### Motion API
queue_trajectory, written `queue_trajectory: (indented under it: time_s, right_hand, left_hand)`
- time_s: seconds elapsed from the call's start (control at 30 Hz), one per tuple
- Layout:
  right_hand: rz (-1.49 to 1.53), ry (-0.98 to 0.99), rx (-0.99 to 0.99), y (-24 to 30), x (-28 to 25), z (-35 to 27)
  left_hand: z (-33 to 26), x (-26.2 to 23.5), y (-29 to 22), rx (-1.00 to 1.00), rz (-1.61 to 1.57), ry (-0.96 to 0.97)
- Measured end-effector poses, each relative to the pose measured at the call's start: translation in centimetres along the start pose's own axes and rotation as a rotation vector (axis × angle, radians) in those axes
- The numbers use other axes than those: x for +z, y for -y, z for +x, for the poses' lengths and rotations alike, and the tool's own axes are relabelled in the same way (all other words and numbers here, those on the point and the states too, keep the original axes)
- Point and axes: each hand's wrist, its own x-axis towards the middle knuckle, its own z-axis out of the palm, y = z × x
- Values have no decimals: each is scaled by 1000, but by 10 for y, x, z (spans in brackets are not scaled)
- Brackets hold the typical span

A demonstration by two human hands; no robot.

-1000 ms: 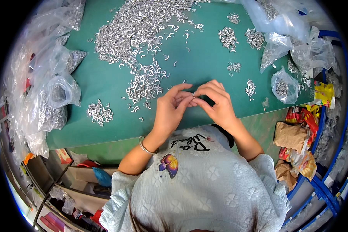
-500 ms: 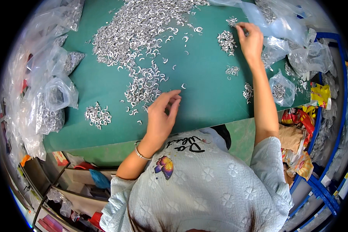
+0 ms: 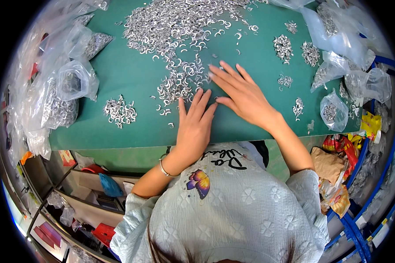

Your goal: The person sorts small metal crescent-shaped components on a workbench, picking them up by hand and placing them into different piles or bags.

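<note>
A large heap of small silvery crescent-shaped metal pieces (image 3: 162, 26) covers the far middle of the green table. From it a narrower pile (image 3: 178, 83) runs toward me. My left hand (image 3: 195, 125) lies low over the table with fingers stretched out, its tips at the near edge of that pile. My right hand (image 3: 243, 94) is spread flat, its slightly blurred fingertips beside the pile's right side. Nothing shows in either hand, though what lies under the palms is hidden. A small separate pile (image 3: 120, 111) lies to the left of my left hand.
Several small sorted-looking piles (image 3: 283, 48) lie on the table's right side. Clear plastic bags (image 3: 78, 81) with metal pieces line the left edge. More bags, including an open one (image 3: 333, 111), stand at the right. Blue shelving (image 3: 355, 239) is beyond the table's right corner.
My right hand has come from the small piles at the far right to the middle pile. My left hand has opened from a loose curl and turned palm down. The view has shifted slightly.
</note>
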Motion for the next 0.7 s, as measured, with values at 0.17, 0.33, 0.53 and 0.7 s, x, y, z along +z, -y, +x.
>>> queue_trajectory:
  time_s: [0.17,0.33,0.53,0.7]
  right_hand:
    - [112,50,16,0,-16,-1]
    - [-6,152,-48,5,-9,-9]
    - [29,133,57,7,-21,-32]
    - [-12,80,31,9,-19,-44]
  left_hand:
    - [-1,-4,9,-117,1,-149]
    - [-11,2,5,91,-62,40]
    - [-11,-1,3,10,0,0]
    - [-18,-4,3,13,-63,-46]
